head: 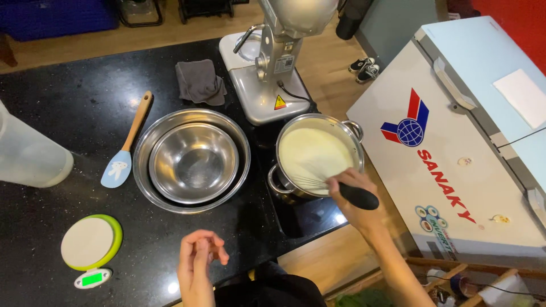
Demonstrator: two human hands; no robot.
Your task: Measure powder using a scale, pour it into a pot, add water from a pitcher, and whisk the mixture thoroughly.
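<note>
Right now the person's right hand [355, 196] is closed around the black handle of a whisk [330, 185], whose wires dip into the pale creamy liquid filling a steel pot [318, 153]. The pot sits on a dark cooktop [307, 216] at the right edge of the black table [57, 96], just in front of a stand mixer [273, 62].

The left hand [199, 258] hovers above the table near its front edge, holding nothing, fingers loosely curled and bunched together.

Left of the pot, well within reach, two steel mixing bowls [193, 162] are nested one inside the other, both bare inside. Beside them lies a spatula [125, 150] with a wooden handle and a light blue blade. A grey cloth [199, 82] lies crumpled behind the bowls, next to the mixer's base. Near the front left corner sits a round kitchen scale [91, 244] with a green rim and a lit green display. A translucent plastic jug [28, 153] stands at the far left edge.

Off to the right stands a white chest freezer [455, 142], apart from the table.
</note>
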